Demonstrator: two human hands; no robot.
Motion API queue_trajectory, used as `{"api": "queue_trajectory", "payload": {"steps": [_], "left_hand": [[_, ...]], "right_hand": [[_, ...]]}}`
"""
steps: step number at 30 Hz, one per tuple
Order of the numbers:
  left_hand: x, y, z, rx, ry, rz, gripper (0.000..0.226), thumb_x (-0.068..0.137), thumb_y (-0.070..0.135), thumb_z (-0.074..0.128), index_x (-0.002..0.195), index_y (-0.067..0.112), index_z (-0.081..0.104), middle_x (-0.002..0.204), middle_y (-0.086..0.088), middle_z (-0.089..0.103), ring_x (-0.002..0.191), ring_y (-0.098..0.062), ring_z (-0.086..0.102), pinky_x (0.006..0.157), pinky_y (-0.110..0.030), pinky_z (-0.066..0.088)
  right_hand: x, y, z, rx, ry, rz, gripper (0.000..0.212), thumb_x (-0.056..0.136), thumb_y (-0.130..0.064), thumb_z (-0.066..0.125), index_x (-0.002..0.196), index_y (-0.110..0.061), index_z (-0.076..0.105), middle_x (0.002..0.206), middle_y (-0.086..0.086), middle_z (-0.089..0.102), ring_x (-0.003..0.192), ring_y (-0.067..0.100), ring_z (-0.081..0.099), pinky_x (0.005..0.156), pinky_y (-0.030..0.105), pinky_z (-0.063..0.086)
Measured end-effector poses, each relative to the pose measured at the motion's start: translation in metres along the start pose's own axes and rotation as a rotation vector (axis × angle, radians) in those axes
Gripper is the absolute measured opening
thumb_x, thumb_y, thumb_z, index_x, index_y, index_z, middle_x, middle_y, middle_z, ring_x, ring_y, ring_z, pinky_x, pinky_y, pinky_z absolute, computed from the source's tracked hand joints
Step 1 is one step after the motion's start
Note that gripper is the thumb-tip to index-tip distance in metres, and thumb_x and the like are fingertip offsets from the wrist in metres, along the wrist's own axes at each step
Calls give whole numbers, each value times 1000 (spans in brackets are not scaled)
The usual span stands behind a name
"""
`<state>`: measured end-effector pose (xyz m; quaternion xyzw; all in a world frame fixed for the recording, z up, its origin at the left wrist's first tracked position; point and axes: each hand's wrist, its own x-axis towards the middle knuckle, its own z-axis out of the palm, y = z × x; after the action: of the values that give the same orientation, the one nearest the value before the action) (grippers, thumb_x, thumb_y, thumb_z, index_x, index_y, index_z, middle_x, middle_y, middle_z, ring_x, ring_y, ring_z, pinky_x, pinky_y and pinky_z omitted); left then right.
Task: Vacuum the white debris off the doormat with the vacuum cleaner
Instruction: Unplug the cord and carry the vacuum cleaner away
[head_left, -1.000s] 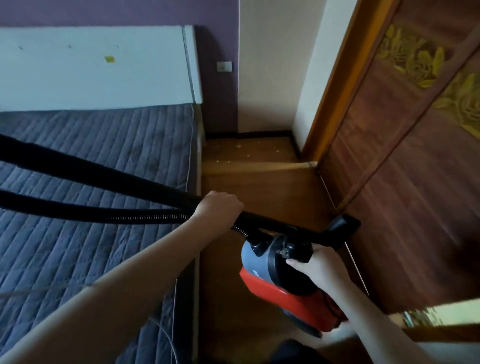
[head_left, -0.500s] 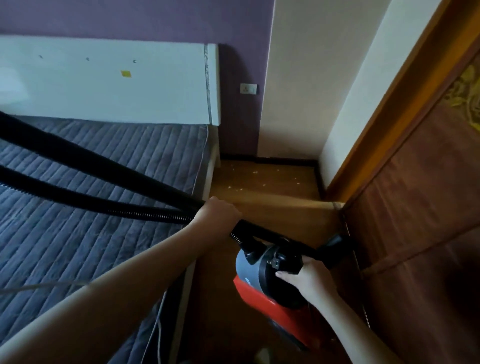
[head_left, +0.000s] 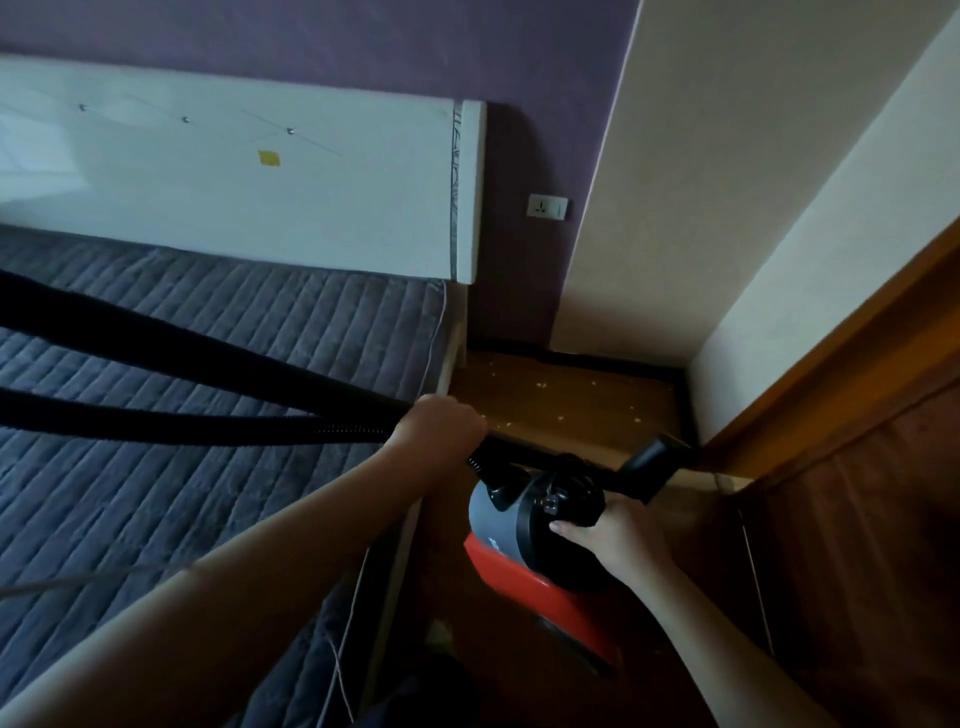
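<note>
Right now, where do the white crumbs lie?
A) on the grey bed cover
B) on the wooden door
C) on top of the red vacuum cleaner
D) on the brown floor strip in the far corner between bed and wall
D: the white debris is scattered over the brown strip in the corner beyond the vacuum cleaner, which the right hand holds.

The vacuum cleaner (head_left: 524, 525) has a glossy plastic body, its hose (head_left: 332, 432) ribbed and matt. Quilted cloth covers the bed (head_left: 208, 395). The headboard (head_left: 234, 192) looks smooth, the wooden floor (head_left: 571, 405) polished.
</note>
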<state>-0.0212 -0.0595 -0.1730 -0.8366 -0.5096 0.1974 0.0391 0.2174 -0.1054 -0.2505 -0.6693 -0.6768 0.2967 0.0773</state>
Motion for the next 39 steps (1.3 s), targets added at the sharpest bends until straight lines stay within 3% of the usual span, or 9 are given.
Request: {"api": "queue_trajectory", "payload": {"steps": [4,11,21,24,28,31,34,39], "left_hand": [[51,-56,-9,-68,53,9,22,92,11,58,114,16,59,106,-2,64,97,-19,62,81,-32,46],[152,-121,-31,-28,141,55,31,92,5,54,122,13,55,110,-6,62,101,-24,60,77,-33,43],[323,-167,-25,-49,37,59,31,95,7,50,125,15,54,112,-6,62,103,-24,59,84,-36,47],[372,-179,-25,-63,-36,60,31,95,8,49,126,15,53,115,-7,61,105,-25,58,82,-34,44],[428,-197,-18,-82,-120,78,31,94,5,50,124,13,52,116,-10,60,106,-28,59,79,-35,44],[466,-206,-10,-75,-147,115,24,93,2,50,114,11,58,110,-9,62,100,-26,60,78,-36,46],[513,-215,6,-25,-189,159,20,91,2,53,106,11,62,105,-9,63,95,-25,61,73,-36,45],[589,-227,35,31,-262,248,19,90,0,52,100,12,65,101,-6,64,94,-25,62,73,-35,47]], "right_hand": [[58,-22,2,-31,113,36,41,74,-50,81,99,-18,75,87,-4,74,85,15,71,73,24,54],[161,-49,-36,-46,248,80,36,74,-50,81,84,-16,73,73,-6,70,72,15,69,58,19,41],[323,-24,-79,-9,125,104,38,80,-54,73,104,-26,73,94,-8,74,91,10,68,62,15,36],[368,-14,-85,2,55,84,40,81,-54,72,107,-23,72,97,-9,73,91,8,68,65,11,42],[423,-2,-82,7,-31,101,43,80,-56,72,106,-21,72,90,-11,72,79,1,65,60,6,42],[461,2,-73,-16,-54,112,44,82,-59,68,107,-23,70,93,-11,72,83,1,66,67,10,50],[509,3,-57,-7,-65,140,40,84,-57,67,108,-25,70,94,-11,71,83,2,66,63,9,47],[557,17,-17,31,-88,224,28,89,-47,66,96,-20,69,70,-16,58,65,0,60,49,9,41]]}}
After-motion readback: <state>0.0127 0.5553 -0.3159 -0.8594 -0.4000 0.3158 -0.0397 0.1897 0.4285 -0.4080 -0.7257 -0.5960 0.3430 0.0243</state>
